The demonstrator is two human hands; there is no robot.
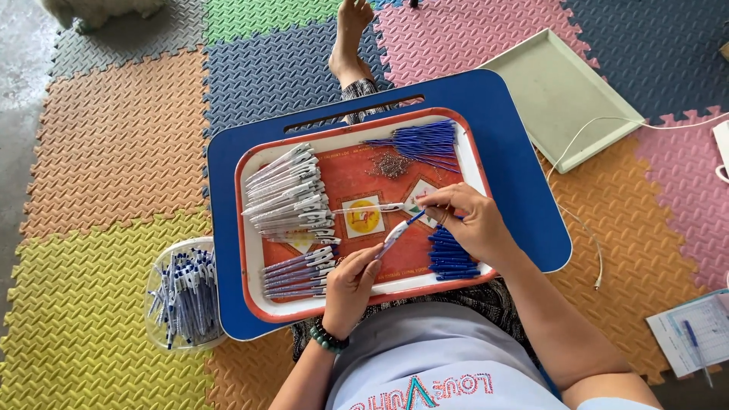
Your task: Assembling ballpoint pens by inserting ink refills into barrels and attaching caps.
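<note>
A floor of coloured foam mats [114,137] carries a blue lap worktop [524,159], and on it sits a red-rimmed tray [357,171]. The tray holds white pen barrels [288,190] at its left, blue refills [421,140] at the top, a small heap of springs [389,165] beside them, and blue caps [452,258] at the right. The left hand [351,285] is clamped on a pen [396,234] over the tray's middle; the right hand [467,220] pinches the pen's blue tip. A clear tub [186,292] of finished pens stands on the mats left of the worktop.
</note>
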